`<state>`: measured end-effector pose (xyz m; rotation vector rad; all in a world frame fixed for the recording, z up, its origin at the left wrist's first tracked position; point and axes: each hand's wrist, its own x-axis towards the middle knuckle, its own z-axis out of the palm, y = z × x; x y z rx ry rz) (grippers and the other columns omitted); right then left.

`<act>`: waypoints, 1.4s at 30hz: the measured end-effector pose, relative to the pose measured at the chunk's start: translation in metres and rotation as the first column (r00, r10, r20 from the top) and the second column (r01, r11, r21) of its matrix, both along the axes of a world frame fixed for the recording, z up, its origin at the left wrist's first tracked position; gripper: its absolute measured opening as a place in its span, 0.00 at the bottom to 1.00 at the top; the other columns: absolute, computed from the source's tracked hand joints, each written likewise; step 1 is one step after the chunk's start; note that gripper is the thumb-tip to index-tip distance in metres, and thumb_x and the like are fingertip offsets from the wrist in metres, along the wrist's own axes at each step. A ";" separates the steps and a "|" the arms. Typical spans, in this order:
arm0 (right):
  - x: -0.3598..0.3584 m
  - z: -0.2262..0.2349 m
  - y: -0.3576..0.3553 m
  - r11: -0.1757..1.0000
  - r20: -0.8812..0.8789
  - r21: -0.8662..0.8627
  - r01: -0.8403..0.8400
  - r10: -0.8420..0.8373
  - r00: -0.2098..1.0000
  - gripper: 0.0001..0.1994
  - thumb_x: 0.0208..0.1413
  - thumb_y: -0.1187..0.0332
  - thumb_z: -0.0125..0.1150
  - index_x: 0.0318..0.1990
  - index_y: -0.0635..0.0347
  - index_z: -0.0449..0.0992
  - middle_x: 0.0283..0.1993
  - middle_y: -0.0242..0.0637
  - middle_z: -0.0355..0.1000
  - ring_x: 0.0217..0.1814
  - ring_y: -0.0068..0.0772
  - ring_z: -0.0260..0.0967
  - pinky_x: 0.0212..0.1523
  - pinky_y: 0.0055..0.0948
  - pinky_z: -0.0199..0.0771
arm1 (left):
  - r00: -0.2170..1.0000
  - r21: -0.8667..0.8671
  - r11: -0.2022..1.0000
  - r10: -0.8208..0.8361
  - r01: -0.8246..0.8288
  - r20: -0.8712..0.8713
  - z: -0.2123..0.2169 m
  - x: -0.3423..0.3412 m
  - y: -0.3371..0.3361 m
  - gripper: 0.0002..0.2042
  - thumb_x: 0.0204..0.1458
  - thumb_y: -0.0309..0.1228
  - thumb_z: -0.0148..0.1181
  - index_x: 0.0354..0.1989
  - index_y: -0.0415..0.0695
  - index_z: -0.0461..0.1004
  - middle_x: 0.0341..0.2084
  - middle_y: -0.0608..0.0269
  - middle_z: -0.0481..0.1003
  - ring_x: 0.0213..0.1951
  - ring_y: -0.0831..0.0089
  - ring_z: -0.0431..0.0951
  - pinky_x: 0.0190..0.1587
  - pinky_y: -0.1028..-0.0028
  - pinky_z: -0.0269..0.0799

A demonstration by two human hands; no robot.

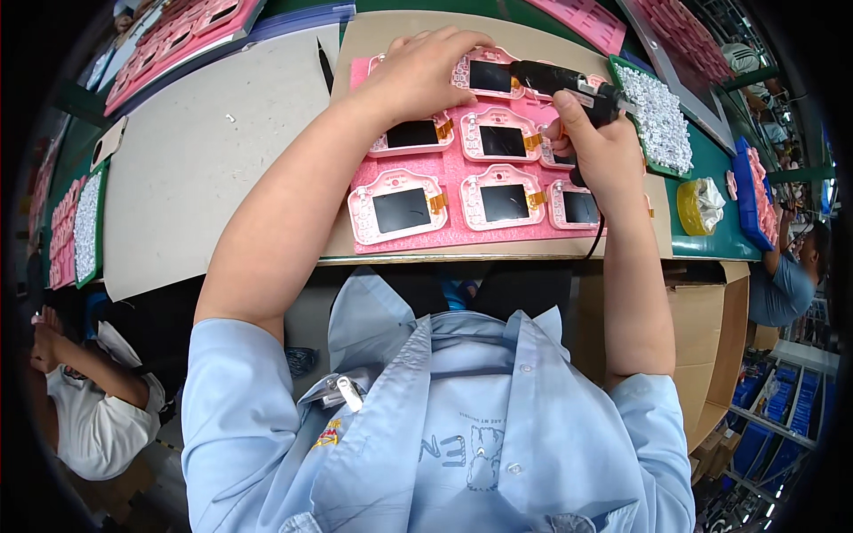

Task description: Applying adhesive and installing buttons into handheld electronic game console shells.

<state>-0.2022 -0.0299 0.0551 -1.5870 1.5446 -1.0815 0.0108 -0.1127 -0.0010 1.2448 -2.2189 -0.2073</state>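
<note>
Rows of pink plastic casings, each with a dark screen and an orange ribbon cable, lie on a pink foam sheet (pixel 453 173). My left hand (pixel 426 75) bends over the far row, its thumb and fingertips at the edges of a far middle casing (pixel 490 78), steadying it. In my right hand (pixel 604 151) is a black hot glue gun (pixel 569 84), gripped by its handle, its nozzle pointing left over that casing. A dark cord (pixel 597 235) hangs from the gun past the table edge. A near middle casing (pixel 504 200) lies untouched.
On the right stand a green tray of small white parts (pixel 659 120), a yellow tub (pixel 695 209) and a blue bin of pink parts (pixel 753 195). A black pen-like tool (pixel 325 67) lies on the grey board (pixel 204 169). Other people sit at both sides. An open carton (pixel 702 338) stands below.
</note>
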 end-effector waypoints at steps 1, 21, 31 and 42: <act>0.003 -0.002 -0.003 1.000 -0.019 -0.005 0.007 -0.007 1.000 0.20 0.57 0.54 0.61 0.30 0.67 0.77 0.21 0.36 0.73 0.20 0.22 0.67 0.23 0.17 0.66 | 1.000 -0.011 1.000 -0.002 0.002 -0.005 0.000 -0.001 0.000 0.29 0.40 0.32 0.68 0.55 0.59 0.69 0.48 0.71 0.74 0.53 0.66 0.72 0.58 0.59 0.61; 0.014 -0.016 -0.021 0.998 -0.204 -0.054 0.025 -0.035 0.978 0.18 0.53 0.54 0.64 0.38 0.63 0.80 0.21 0.37 0.74 0.21 0.27 0.70 0.20 0.21 0.68 | 1.000 -0.023 1.000 0.006 -0.006 -0.013 -0.004 -0.002 -0.003 0.29 0.39 0.32 0.69 0.54 0.60 0.70 0.47 0.72 0.74 0.52 0.67 0.73 0.57 0.60 0.62; 0.018 -0.011 -0.015 0.996 -0.264 -0.081 0.042 -0.063 0.962 0.19 0.53 0.53 0.63 0.34 0.64 0.80 0.20 0.37 0.74 0.19 0.28 0.70 0.19 0.22 0.67 | 1.000 0.030 1.000 -0.001 0.001 0.012 0.002 -0.002 0.001 0.30 0.40 0.33 0.69 0.57 0.59 0.68 0.49 0.70 0.74 0.54 0.66 0.72 0.58 0.59 0.61; -0.003 -0.001 0.002 0.989 -0.350 0.120 0.091 -0.044 0.936 0.21 0.53 0.51 0.64 0.34 0.65 0.80 0.17 0.30 0.71 0.17 0.19 0.65 0.18 0.16 0.62 | 0.998 0.306 0.950 -0.068 0.062 0.009 0.035 -0.003 0.014 0.26 0.50 0.29 0.62 0.59 0.52 0.63 0.59 0.62 0.64 0.63 0.61 0.60 0.67 0.55 0.53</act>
